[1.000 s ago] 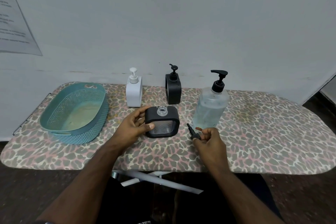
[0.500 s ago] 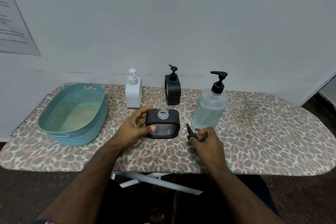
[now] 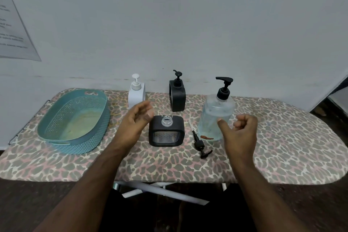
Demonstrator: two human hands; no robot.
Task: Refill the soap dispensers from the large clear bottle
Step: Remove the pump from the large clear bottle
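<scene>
A: Noting status: near black dispenser (image 3: 166,131) stands on the table (image 3: 282,137) with its neck uncapped; its pump (image 3: 200,144) lies flat just to its right, not touching it.

B: Hands?

A: Left hand (image 3: 138,119) hovers loosely open beside the dispenser's left edge, holding nothing. Right hand (image 3: 239,130) is half curled, thumb out, empty, just in front of the large clear bottle (image 3: 216,117); contact with the bottle cannot be confirmed.

B: Bottle state?

A: Upright, right of the open dispenser, black pump top (image 3: 224,85) seated, partly full of clear liquid.

B: Step, then?

A: Judged: opening done for one unit, filling not begun. Next move calls for gripping the bottle, then either unscrewing its top or pumping into the narrow neck. Aim matters; the opening is small.

B: Others?

A: White dispenser (image 3: 136,93) and rear black dispenser (image 3: 177,94) stand capped at the back. Teal basket (image 3: 56,135) sits far left.
</scene>
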